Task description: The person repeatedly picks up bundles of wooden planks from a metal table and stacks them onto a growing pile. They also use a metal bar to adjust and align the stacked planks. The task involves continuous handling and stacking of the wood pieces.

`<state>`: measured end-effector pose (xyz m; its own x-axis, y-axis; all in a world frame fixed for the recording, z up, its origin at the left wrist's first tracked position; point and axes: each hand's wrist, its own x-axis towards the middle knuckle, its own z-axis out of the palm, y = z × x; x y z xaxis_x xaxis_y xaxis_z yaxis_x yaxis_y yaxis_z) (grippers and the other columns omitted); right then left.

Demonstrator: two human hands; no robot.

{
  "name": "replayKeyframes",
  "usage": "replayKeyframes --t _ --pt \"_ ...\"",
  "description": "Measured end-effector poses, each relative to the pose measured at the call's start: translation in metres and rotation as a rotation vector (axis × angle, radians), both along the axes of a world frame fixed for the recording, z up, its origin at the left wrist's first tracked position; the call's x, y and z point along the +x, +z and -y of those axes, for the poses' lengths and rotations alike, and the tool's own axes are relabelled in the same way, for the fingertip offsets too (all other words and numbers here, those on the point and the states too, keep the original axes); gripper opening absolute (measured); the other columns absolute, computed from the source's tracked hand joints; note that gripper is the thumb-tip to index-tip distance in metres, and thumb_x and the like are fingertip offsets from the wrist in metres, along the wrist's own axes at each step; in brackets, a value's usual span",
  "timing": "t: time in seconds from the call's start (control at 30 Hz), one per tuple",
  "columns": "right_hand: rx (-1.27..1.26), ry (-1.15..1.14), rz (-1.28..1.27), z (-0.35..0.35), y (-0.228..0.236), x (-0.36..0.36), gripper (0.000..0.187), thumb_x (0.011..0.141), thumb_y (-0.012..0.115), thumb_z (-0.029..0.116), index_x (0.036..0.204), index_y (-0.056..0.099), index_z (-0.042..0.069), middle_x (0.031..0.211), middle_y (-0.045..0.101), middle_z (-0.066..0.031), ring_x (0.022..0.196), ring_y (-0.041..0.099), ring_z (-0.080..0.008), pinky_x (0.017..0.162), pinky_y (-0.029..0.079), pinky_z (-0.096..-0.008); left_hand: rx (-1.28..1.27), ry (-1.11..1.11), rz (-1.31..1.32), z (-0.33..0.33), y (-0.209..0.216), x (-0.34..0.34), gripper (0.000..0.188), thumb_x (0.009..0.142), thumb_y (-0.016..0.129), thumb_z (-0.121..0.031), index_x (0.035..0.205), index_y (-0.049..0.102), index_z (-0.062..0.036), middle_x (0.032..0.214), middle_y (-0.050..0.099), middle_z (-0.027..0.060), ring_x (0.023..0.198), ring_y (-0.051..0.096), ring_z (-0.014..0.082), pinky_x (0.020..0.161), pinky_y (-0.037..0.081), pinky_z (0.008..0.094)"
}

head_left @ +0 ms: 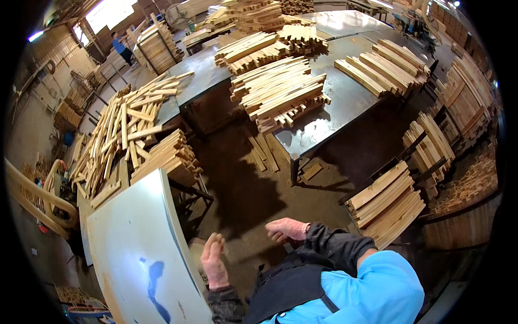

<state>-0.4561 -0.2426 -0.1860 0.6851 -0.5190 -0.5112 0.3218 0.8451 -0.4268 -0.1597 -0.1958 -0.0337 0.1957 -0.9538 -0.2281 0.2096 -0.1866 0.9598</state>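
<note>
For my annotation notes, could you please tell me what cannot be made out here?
Head view, pale-topped table: near end, cut off by the lower edge.
Head view, right hand: palm, hidden by the back of the hand.
Head view, distant person in blue: hands, too small.

Blue shirt (380, 286), black apron (291, 294), dark oversleeves (335, 246), pink gloves (294, 229)
</note>
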Motion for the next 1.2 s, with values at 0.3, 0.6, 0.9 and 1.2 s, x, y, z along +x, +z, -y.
replayKeyframes --t 0.3,0.6,0.9,1.2 --pt "0.203 -0.522 -0.145 0.078 -0.017 -0.094 0.032 0.109 0.064 0.035 0.119 0.064 0.004 0.101 0.07 -0.0088 0.082 0.068 -0.018 0.074 0.062 -0.0357 0.378 -0.23 -0.172 0.207 -0.092 -0.099 0.052 0.109 0.063 -0.035 0.145 0.059 0.0032 0.131 0.071 0.0163 0.107 0.071 0.0259 0.097 0.056 0.0386" --pt "0.323 -0.737 0.175 0.199 -0.06 -0.095 0.048 0.11 0.058 0.047 0.131 0.058 0.004 0.108 0.073 -0.0145 0.091 0.074 -0.0263 0.082 0.064 -0.0408 0.639 -0.205 -0.075 0.422 -0.196 -0.079 0.064 0.107 0.059 -0.053 0.148 0.056 -0.0031 0.14 0.065 0.0172 0.122 0.064 0.0334 0.107 0.05 0.0532" --pt "0.694 -1.163 0.57 0.433 -0.139 -0.04 0.094 0.103 0.044 0.075 0.165 0.023 0.007 0.144 0.051 -0.0382 0.122 0.062 -0.0532 0.1 0.055 -0.067 0.679 -0.241 0.007 0.838 -0.268 -0.153 0.103 0.099 0.056 -0.076 0.173 0.011 -0.0211 0.178 0.018 0.0177 0.157 0.027 0.0484 0.119 0.035 0.0621" --pt "0.852 -1.816 0.557 0.57 -0.107 -0.037 0.05 0.107 0.05 0.051 0.137 0.063 0.013 0.13 0.068 -0.012 0.122 0.065 -0.0364 0.108 0.051 -0.06 0.553 -0.318 -0.124 1.02 -0.285 -0.272 0.062 0.105 0.054 -0.061 0.148 0.057 -0.0158 0.14 0.066 0.012 0.12 0.068 0.0333 0.102 0.058 0.0508"
